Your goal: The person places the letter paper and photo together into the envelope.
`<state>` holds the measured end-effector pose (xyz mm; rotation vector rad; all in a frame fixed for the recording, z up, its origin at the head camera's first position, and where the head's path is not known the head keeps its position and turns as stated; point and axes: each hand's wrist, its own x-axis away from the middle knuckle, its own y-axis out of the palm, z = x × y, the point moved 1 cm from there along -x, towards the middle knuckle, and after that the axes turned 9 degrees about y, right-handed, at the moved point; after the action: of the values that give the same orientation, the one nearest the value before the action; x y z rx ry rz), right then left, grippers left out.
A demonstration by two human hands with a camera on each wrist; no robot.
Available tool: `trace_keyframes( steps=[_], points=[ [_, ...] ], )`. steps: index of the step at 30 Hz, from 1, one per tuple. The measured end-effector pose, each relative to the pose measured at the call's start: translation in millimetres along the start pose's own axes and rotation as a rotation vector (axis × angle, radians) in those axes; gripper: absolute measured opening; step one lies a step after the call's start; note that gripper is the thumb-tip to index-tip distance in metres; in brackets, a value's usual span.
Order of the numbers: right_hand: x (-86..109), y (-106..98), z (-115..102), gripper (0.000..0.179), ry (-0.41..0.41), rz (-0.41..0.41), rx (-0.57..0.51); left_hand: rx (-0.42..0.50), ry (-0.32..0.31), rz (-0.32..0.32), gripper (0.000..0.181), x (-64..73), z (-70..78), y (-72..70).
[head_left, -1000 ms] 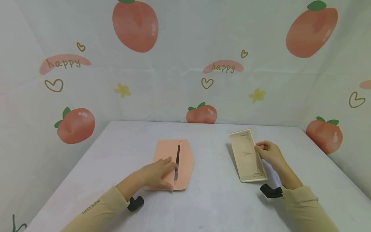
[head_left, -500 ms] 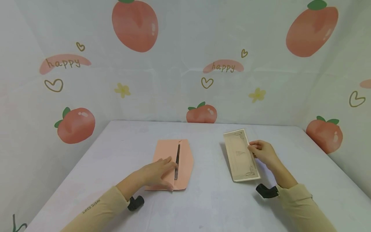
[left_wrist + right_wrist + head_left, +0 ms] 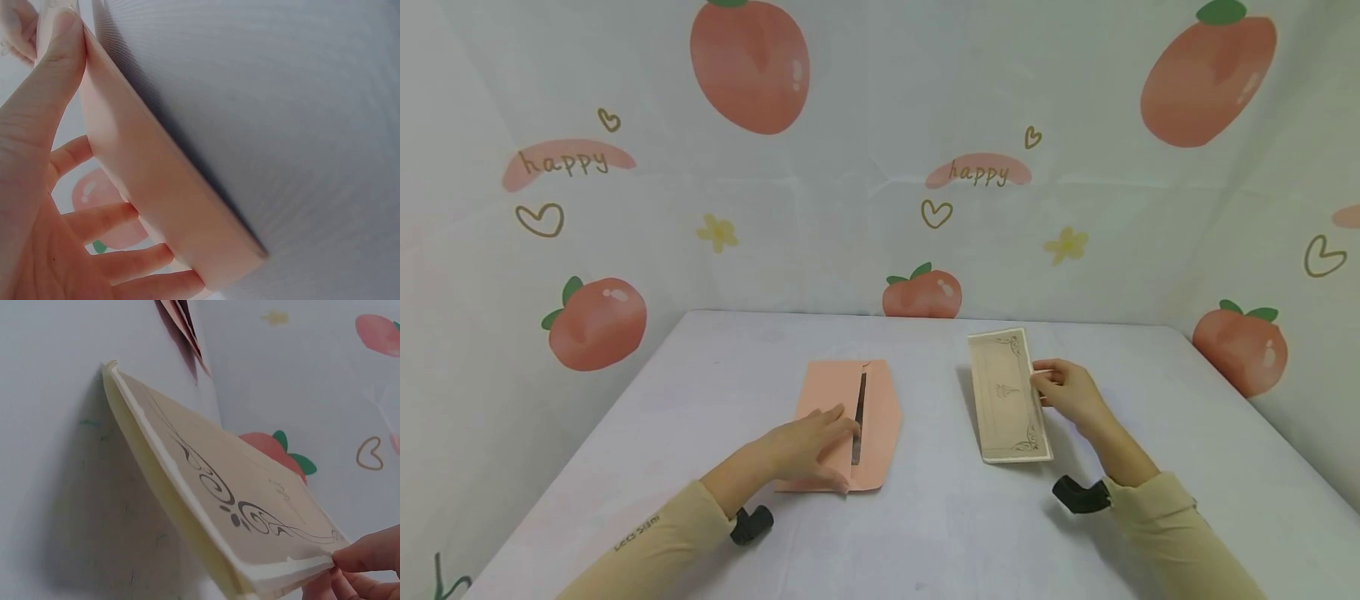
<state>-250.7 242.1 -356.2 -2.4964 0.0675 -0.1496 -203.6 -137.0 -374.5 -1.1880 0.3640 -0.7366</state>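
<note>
In the head view, a pink envelope (image 3: 831,385) lies on the table with a narrow dark opening running down beside its flap. My left hand (image 3: 797,450) rests on it, fingers spread and mostly straight. The left wrist view shows the fingertips touching the envelope (image 3: 144,181) and the thumb at its edge. To the right, my right hand (image 3: 1071,396) pinches the right edge of a cream folded card (image 3: 1009,400), held tilted above the table. Its printed corner scrolls and layered edge show in the right wrist view on the card (image 3: 219,475).
A white cloth-covered table (image 3: 925,533) lies under both hands. Behind it hangs a white backdrop (image 3: 842,208) printed with fruit, hearts and "happy". Black wrist-worn pieces stick out at the left cuff (image 3: 752,527) and the right cuff (image 3: 1081,495).
My right hand has moved left with the folded card, bringing it nearer the envelope; the card stands slightly more upright in view. The left hand and envelope have stayed put.
</note>
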Motion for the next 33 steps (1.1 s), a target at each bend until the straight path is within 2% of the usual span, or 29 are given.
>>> trace_keyframes(
  steps=[9, 16, 25, 33],
  points=[
    [-1.6, 12, -10, 0.04, -0.001, -0.02, -0.033, -0.006, -0.001, 0.006, 0.067, -0.4, -1.4, 0.8],
    [-2.3, 22, -16, 0.04, -0.037, -0.066, -0.093, 0.007, -0.013, 0.001, 0.068, -0.1, -1.1, 0.3],
    [-3.6, 36, -23, 0.043, -0.04, -0.12, -0.152, 0.007, -0.013, 0.004, 0.067, 0.3, 0.3, -1.1],
    [-4.2, 43, -30, 0.041, -0.063, -0.124, -0.152, 0.003, -0.008, 0.008, 0.068, 0.2, -0.7, -0.2]
  ],
)
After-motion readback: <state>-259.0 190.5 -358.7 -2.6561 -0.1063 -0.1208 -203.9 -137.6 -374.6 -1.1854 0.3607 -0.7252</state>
